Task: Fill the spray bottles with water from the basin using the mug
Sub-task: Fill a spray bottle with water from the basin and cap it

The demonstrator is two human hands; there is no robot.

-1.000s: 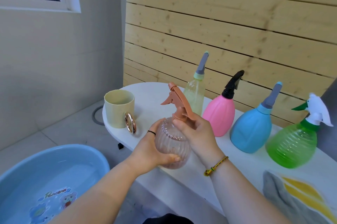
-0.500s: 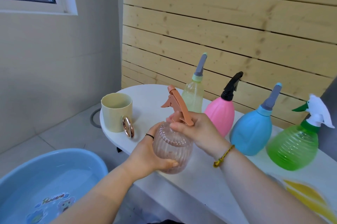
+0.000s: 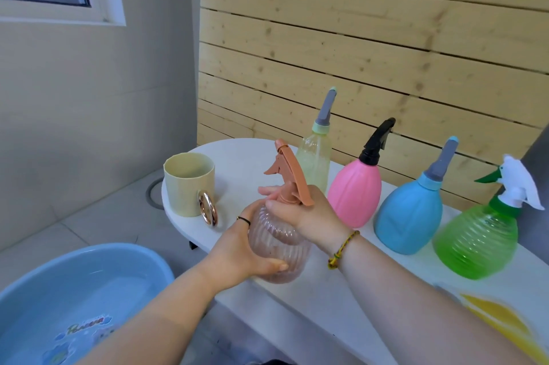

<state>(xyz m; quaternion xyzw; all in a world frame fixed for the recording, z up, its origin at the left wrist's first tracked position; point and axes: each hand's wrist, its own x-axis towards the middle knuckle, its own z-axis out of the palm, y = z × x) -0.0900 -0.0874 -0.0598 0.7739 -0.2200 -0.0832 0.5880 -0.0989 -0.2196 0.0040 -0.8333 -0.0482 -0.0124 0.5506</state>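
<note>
One bit of lettering, on the cartoon sticker at the bottom of the blue basin. It starts with a P. The rest is too blurred to read.

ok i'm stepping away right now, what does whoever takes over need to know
Left hand holds the peach bottle by its ribbed body, at the table edge; right hand grips its collar, trigger head on.
Mug stands on the table's left end; basin with water on the floor, lower left.
The yellow-green bottle, pink bottle, blue bottle and green bottle stand in a row, heads on.
Done: no bottle opened.
Left: unscrew, fill by mug, recap, all five.
</note>
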